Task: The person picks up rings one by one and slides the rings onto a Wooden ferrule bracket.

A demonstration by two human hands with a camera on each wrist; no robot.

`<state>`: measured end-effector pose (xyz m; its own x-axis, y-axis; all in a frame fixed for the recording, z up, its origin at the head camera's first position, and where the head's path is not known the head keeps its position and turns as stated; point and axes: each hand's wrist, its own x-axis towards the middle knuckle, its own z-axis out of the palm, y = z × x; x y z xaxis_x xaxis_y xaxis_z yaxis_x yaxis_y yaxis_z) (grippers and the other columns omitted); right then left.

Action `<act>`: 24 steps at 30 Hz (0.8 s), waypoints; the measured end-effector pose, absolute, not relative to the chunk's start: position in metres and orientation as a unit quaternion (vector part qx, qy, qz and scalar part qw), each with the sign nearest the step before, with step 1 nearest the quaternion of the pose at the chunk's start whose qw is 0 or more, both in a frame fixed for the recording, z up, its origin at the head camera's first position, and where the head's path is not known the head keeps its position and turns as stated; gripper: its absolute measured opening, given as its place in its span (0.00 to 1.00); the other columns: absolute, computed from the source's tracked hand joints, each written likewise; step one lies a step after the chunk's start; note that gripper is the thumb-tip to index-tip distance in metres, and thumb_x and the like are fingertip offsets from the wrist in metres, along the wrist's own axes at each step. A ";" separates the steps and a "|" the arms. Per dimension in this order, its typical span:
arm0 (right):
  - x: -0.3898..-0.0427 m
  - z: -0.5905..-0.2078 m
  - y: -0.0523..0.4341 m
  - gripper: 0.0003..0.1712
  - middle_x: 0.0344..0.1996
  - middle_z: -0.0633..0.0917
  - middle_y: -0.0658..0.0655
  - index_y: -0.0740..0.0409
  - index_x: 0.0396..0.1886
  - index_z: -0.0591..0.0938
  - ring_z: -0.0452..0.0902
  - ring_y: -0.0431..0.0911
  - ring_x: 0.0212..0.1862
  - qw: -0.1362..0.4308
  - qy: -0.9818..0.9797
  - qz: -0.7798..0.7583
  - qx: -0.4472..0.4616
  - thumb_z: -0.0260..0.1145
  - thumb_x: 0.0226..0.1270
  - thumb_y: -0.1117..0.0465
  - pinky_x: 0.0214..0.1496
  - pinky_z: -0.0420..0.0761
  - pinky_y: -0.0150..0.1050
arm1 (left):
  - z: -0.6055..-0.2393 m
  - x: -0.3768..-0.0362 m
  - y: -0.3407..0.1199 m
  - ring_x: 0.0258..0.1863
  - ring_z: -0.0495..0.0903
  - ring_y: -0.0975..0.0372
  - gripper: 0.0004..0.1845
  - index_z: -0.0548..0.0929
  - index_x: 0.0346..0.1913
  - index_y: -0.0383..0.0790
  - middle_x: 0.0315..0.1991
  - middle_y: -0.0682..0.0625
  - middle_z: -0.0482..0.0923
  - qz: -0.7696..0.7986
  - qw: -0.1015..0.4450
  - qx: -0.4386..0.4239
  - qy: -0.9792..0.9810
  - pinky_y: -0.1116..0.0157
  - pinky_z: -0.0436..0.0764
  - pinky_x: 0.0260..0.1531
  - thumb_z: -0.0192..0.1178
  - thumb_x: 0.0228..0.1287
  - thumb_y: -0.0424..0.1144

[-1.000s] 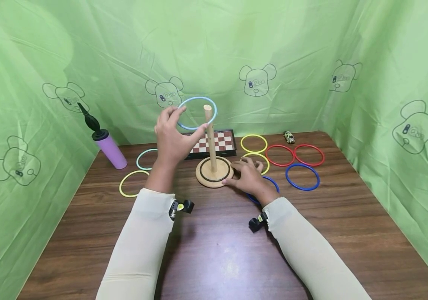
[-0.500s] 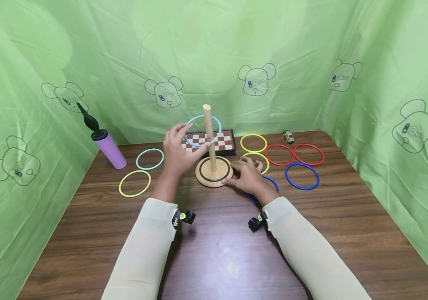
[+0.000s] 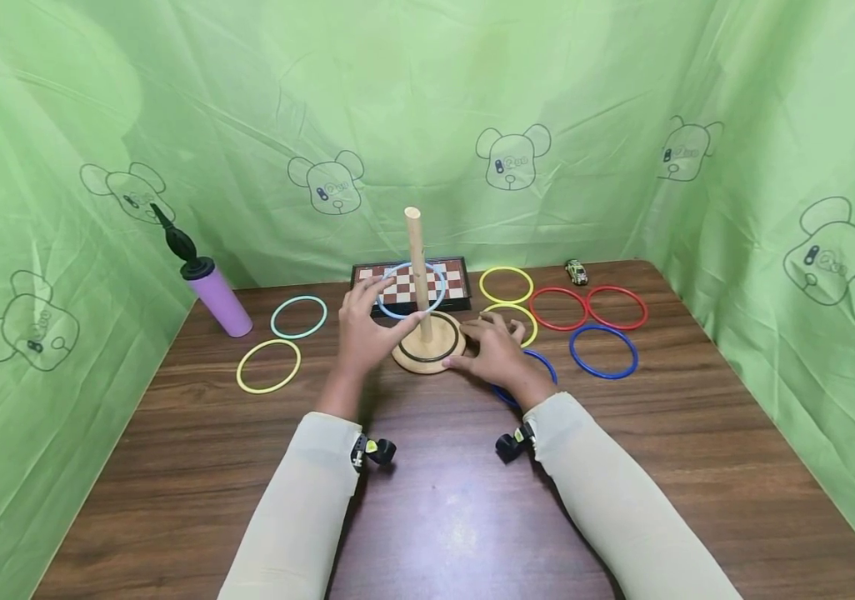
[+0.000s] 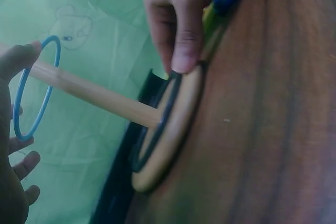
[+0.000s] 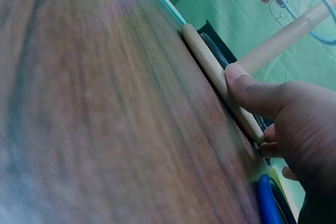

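A light blue ring [image 3: 444, 289] encircles the upright wooden post [image 3: 416, 242], partway down it and above the base. My left hand [image 3: 369, 332] pinches this ring from the left, thumb on the near side; in the left wrist view the other fingers are spread. At the foot of the post, a black ring [image 4: 169, 109] lies on the round wooden base [image 4: 184, 119]. My right hand [image 3: 498, 354] grips the base's right edge, its thumb [image 5: 241, 77] on the near part and fingers behind, partly hidden.
Left lie a turquoise ring [image 3: 273, 321] and a yellow ring [image 3: 238, 369], near a purple hand pump [image 3: 221, 302]. A checkered board [image 3: 457, 283] sits behind the post. Right are yellow rings [image 3: 506, 267], red rings [image 3: 617, 288], blue rings [image 3: 603, 377] and a toy car [image 3: 577, 272].
My left hand has brought the light blue ring down from the post's top to lower along it, moving slightly right. My right hand has stayed on the base.
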<state>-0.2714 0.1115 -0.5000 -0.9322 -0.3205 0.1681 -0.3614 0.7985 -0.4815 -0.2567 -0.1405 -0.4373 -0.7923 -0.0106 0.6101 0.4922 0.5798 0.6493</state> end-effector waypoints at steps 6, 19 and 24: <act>-0.272 -0.500 0.111 0.49 0.74 0.82 0.58 0.55 0.74 0.83 0.60 0.63 0.85 0.041 -0.950 0.255 0.177 0.82 0.60 0.32 0.80 0.45 0.77 | -0.454 -0.256 -0.139 0.73 0.75 0.40 0.43 0.85 0.70 0.40 0.72 0.36 0.79 -0.439 0.247 -0.126 -0.854 0.32 0.63 0.75 0.86 0.51 0.52; -0.272 -0.500 0.111 0.49 0.74 0.83 0.58 0.54 0.74 0.83 0.62 0.63 0.84 0.043 -0.949 0.257 0.176 0.82 0.60 0.33 0.79 0.45 0.77 | -0.486 -0.257 -0.135 0.70 0.75 0.39 0.46 0.82 0.72 0.36 0.73 0.37 0.78 -0.434 0.212 -0.119 -0.868 0.33 0.65 0.73 0.85 0.53 0.54; -0.271 -0.500 0.111 0.49 0.74 0.83 0.58 0.54 0.74 0.83 0.62 0.64 0.84 0.045 -0.950 0.255 0.176 0.82 0.60 0.33 0.79 0.46 0.76 | -0.494 -0.255 -0.135 0.71 0.75 0.41 0.46 0.82 0.73 0.35 0.73 0.38 0.78 -0.436 0.191 -0.114 -0.872 0.34 0.66 0.75 0.86 0.53 0.53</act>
<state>-0.2714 0.1106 -0.4998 -0.9343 -0.3103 0.1755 -0.3565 0.8087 -0.4679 -0.2555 -0.1352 -0.4942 -0.9014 0.0318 0.4318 0.3647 0.5933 0.7176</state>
